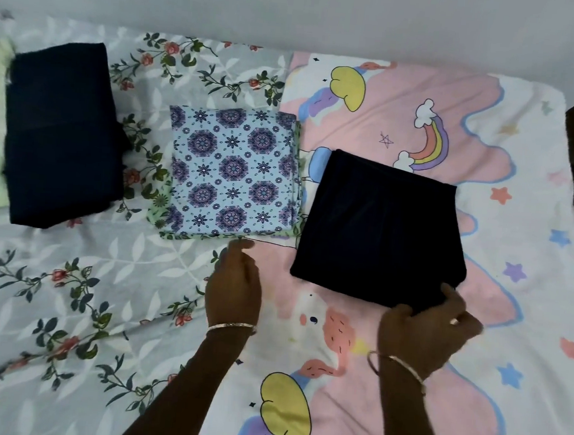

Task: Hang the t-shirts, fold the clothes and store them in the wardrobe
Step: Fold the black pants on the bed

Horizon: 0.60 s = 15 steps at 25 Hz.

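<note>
Three folded items lie on the bed (68, 268): navy pile (62, 134) far left, patterned cloth (230, 175) centre, black garment (381, 224) to its right, just beside it. Right hand (427, 331) pinches the black garment's near corner, thumb on top. Left hand (233, 288): fingers relaxed, holding nothing, tips at the patterned cloth's near edge; contact unclear.

Judgement: folding looks near done. Storing remains; no wardrobe or hangers identifiable.

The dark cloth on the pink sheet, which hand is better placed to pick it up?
Right. The right hand grips the near corner of the dark cloth; the left hand is open, nearer the patterned cloth.
</note>
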Available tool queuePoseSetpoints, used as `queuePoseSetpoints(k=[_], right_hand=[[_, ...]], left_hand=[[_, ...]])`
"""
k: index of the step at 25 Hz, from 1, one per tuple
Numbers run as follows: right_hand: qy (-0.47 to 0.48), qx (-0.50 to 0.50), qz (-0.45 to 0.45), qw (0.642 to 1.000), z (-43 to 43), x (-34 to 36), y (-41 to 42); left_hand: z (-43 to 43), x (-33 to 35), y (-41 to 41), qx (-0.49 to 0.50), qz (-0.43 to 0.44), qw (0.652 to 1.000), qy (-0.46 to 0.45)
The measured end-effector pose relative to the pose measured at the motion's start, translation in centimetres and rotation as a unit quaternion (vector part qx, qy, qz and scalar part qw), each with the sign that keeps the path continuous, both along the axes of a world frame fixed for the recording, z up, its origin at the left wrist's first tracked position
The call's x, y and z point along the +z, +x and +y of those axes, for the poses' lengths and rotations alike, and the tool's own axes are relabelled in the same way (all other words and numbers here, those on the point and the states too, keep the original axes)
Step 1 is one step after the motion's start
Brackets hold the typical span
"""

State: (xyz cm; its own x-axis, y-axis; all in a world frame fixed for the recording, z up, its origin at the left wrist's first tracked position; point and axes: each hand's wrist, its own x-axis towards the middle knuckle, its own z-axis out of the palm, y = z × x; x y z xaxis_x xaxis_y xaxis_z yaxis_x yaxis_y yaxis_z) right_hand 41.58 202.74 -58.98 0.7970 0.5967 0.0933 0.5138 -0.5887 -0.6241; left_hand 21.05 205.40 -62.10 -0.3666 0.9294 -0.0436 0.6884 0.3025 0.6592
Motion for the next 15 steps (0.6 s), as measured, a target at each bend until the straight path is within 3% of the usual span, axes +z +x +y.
queuePoseSetpoints(k=[3,6,9,12,15], right_hand=[[0.018,0.182,0.021,0.983,1.1,-0.5,-5.6],[-0.006,0.324,0.094,0.941,4.7,-0.5,-8.5],[-0.041,0.334,0.128,0.933,10.0,-0.3,-9.5],[-0.148,0.319,0.212,0.912,15.7,-0.8,-10.6],[-0.173,0.273,0.254,0.911,18.6,-2.0,-11.8]], left_hand=[[1.9,-0.3,-4.5,0.069,-0.004,0.995,0.074],[5.5,0.0,-8.6,0.205,-0.031,0.978,-0.009],[9.5,-0.3,-12.5,0.244,-0.109,0.954,-0.135],[12.7,0.3,-14.1,0.187,-0.215,0.944,-0.165],[15.3,1.1,-14.0,0.152,-0.289,0.924,-0.197]])
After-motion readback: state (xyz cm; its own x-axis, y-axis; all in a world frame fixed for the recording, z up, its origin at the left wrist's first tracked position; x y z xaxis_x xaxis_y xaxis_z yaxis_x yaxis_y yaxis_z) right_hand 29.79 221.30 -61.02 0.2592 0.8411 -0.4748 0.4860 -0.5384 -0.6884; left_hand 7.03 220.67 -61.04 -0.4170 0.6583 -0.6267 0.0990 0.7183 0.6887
